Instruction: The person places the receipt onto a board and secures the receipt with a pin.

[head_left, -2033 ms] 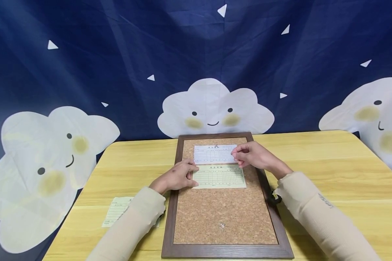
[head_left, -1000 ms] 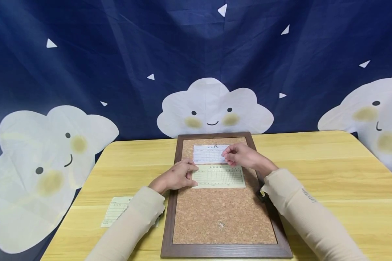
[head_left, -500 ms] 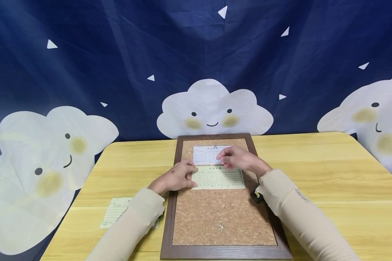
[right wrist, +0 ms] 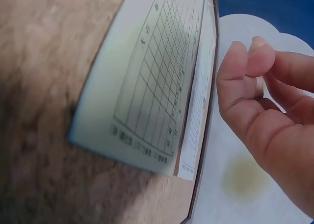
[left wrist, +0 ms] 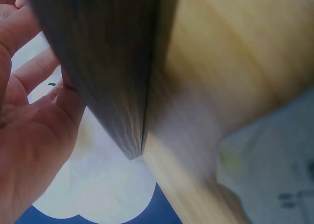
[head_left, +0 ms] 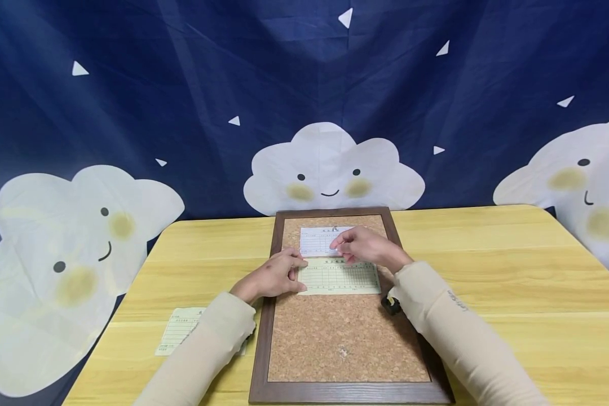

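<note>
A framed corkboard lies on the table with two printed slips on it. The upper slip is white and has a small greyish pin at its top middle. Just below lies a pale green slip. My left hand rests over the board's left frame, with loosely spread fingertips at the green slip's left edge. My right hand is above the seam between the slips. Its thumb and index fingertip meet in a pinch; a tiny pale thing like a pin shows there, mostly hidden.
Left of the board, another pale green slip lies on the wooden table, partly covered by the left sleeve. A small clear cluster sits low on the cork. Behind the table hangs a blue cloud-print curtain.
My right hand has moved left and slightly down, from the white slip's right end toward its lower middle, keeping its pinch. The left hand and both slips have stayed put.
</note>
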The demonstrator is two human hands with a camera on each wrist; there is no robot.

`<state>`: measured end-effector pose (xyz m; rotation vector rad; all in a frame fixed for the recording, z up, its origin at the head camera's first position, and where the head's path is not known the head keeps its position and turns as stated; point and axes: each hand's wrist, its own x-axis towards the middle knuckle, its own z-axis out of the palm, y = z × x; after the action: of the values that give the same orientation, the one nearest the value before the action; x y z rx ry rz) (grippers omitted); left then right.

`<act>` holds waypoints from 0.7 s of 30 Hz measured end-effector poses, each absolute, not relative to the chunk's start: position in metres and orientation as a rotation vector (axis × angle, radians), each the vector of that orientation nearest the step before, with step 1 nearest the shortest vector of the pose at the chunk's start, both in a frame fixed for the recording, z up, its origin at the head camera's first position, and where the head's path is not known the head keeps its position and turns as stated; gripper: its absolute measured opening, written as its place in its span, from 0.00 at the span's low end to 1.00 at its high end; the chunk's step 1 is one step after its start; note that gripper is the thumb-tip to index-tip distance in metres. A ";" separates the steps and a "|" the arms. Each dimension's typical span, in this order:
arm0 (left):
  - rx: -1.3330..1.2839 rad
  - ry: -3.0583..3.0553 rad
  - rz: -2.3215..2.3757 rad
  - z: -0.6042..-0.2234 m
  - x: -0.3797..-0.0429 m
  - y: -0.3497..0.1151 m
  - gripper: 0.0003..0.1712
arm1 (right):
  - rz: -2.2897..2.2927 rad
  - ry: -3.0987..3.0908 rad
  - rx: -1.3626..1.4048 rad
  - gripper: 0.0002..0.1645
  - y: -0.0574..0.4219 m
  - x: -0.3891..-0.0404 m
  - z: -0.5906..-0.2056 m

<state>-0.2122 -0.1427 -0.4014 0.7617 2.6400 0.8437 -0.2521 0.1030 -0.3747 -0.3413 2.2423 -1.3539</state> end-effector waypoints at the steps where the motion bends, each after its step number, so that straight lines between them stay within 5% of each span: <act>1: 0.764 2.638 0.848 -0.401 -0.212 -0.143 0.32 | -1.357 2.239 -0.335 0.14 0.102 -0.252 -0.375; 21: 0.751 2.629 0.863 -0.401 -0.213 -0.142 0.32 | -1.362 2.195 -0.297 0.13 0.096 -0.259 -0.387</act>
<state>-0.2133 -0.1423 -0.4009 0.7508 2.6293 0.8625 -0.2588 0.0957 -0.3871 -0.2972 2.1950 -1.3616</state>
